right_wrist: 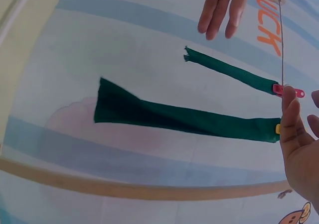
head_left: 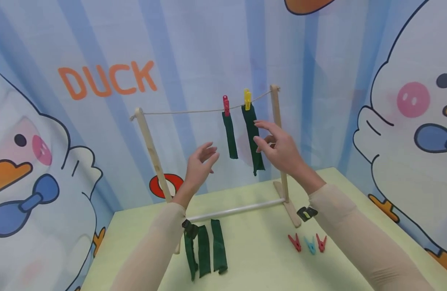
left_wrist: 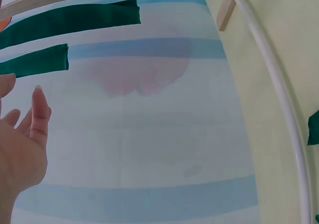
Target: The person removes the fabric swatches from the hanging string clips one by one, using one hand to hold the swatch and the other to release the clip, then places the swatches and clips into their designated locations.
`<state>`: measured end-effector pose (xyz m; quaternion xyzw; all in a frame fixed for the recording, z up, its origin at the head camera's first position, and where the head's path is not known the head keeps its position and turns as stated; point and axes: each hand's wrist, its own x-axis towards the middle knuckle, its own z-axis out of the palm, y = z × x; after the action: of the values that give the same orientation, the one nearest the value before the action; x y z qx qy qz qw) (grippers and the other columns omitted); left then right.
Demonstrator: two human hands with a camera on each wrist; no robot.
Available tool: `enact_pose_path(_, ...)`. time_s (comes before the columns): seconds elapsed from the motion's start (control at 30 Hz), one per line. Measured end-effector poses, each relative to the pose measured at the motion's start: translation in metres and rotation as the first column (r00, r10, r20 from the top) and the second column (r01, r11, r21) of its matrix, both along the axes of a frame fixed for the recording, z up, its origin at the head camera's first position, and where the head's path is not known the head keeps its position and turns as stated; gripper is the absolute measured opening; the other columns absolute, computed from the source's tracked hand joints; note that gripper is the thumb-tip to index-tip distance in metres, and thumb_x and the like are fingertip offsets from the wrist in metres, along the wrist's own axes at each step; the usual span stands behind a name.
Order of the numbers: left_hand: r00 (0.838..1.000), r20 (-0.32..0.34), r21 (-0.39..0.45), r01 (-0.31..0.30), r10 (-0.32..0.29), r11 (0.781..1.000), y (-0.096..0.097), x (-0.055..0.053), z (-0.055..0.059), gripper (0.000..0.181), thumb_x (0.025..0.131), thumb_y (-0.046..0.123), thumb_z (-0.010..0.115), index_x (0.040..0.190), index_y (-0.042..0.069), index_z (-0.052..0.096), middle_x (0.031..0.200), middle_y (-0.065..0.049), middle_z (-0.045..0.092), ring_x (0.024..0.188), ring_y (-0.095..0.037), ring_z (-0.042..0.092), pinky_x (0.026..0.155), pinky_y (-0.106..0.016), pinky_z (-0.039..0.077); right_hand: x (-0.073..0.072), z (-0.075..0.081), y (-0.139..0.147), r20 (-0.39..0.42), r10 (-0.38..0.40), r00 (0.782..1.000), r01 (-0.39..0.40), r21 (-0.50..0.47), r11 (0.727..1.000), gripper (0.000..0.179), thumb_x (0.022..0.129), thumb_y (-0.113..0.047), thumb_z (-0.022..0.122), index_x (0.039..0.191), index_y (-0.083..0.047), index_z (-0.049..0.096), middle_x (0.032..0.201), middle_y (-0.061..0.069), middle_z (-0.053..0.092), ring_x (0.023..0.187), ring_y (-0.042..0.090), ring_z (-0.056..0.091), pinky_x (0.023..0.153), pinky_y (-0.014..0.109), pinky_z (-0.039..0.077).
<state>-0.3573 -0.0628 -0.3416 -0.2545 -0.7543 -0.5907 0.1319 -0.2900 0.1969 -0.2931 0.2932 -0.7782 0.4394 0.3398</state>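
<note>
Two dark green cloth strips hang from a string line (head_left: 183, 112). A red clothespin (head_left: 226, 106) grips the shorter strip (head_left: 230, 137), and a yellow clothespin (head_left: 247, 100) the longer strip (head_left: 253, 139). My right hand (head_left: 279, 147) is raised at the longer strip, overlapping its edge in the head view, fingers loosely bent with nothing between them. To the left of the shorter strip, my left hand (head_left: 201, 165) hovers with relaxed fingers, holding nothing. In the right wrist view both strips run down from their pins, the longer one (right_wrist: 164, 117) widening at its lower end.
Wooden posts (head_left: 150, 149) and a white bottom rod (head_left: 238, 210) form the rack. Several green strips (head_left: 218, 246) lie on the pale table (head_left: 260, 250), partly behind the left sleeve. Two red clothespins (head_left: 294, 243) and a blue clothespin (head_left: 310, 245) lie near the right sleeve.
</note>
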Motion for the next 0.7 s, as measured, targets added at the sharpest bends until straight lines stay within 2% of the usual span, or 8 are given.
enact_pose_path(0.23,0.999,0.024,0.098,0.027,-0.030,0.995,0.016,-0.004,0.006,0.052,0.099,0.019,0.066,0.146,0.008,0.048,0.139,-0.013,0.058,0.127,-0.028,0.056,0.059,-0.022,0.054,-0.012,0.023,-0.019,0.005,0.026,1.000,-0.026,-0.017,1.000,0.047,0.100,-0.010,0.061,0.145,-0.002,0.048,0.140,0.016,0.054,0.067,0.018,0.067,0.055,0.023,0.052)
enact_pose_path(0.3,0.998,0.039,0.118,0.035,-0.040,0.992,0.021,-0.005,0.008,0.053,0.099,0.019,0.066,0.147,0.008,0.047,0.140,-0.012,0.057,0.128,-0.027,0.055,0.059,-0.022,0.054,-0.014,0.029,-0.024,0.021,0.022,1.000,-0.021,-0.025,0.999,0.049,0.100,-0.011,0.062,0.147,-0.004,0.047,0.133,0.016,0.057,0.067,0.018,0.068,0.058,0.024,0.054)
enact_pose_path(0.43,0.996,0.059,0.145,0.063,-0.072,0.987,0.029,-0.006,0.011,0.053,0.099,0.018,0.065,0.147,0.009,0.047,0.142,-0.011,0.055,0.130,-0.029,0.054,0.060,-0.022,0.055,-0.022,0.038,-0.030,0.072,-0.015,0.997,0.018,-0.030,0.999,0.053,0.101,-0.016,0.062,0.150,-0.011,0.044,0.106,0.014,0.068,0.064,0.021,0.066,0.062,0.024,0.055)
enact_pose_path(0.53,0.994,0.065,0.153,0.077,-0.088,0.985,0.034,-0.007,0.014,0.054,0.099,0.019,0.066,0.148,0.010,0.046,0.144,-0.012,0.054,0.131,-0.028,0.053,0.058,-0.022,0.053,-0.028,0.044,-0.034,0.109,-0.027,0.994,0.029,-0.019,0.999,0.055,0.101,-0.017,0.061,0.152,-0.013,0.042,0.099,0.014,0.069,0.064,0.026,0.066,0.063,0.025,0.055)
enact_pose_path(0.7,0.994,0.077,0.150,0.068,-0.080,0.986,0.041,-0.007,0.018,0.054,0.099,0.023,0.066,0.148,0.011,0.046,0.146,-0.013,0.053,0.131,-0.024,0.054,0.052,-0.021,0.048,-0.036,0.051,-0.037,0.146,-0.006,0.989,0.008,-0.012,1.000,0.056,0.101,-0.015,0.061,0.153,-0.011,0.040,0.117,0.014,0.063,0.068,0.023,0.067,0.065,0.026,0.056)
